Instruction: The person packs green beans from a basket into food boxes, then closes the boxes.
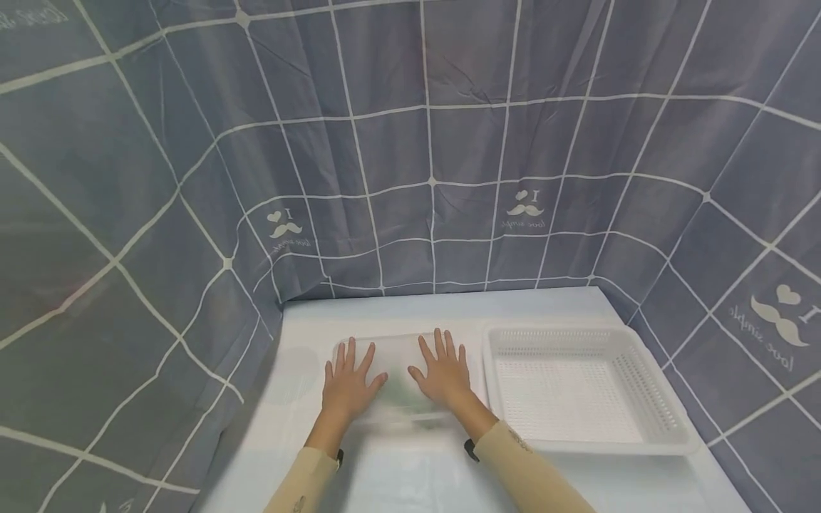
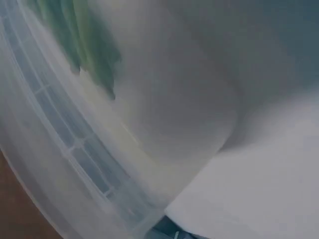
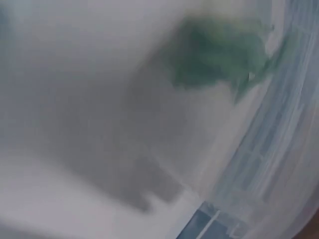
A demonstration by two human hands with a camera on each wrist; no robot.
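A translucent lidded container (image 1: 394, 350) sits on the white table, its green contents blurred through the lid. My left hand (image 1: 346, 385) lies flat on the left part of its top, fingers spread. On the right part rests my right hand (image 1: 444, 376), also flat with spread fingers. Through the clear plastic the left wrist view shows long green leafy stalks (image 2: 84, 45). A darker green leafy bunch (image 3: 219, 55) appears in the right wrist view. Neither wrist view shows the fingers.
To the right of the container stands a white perforated plastic basket (image 1: 567, 399), with nothing seen inside. A grey checked curtain (image 1: 398, 149) surrounds the back and sides of the white table (image 1: 442, 303).
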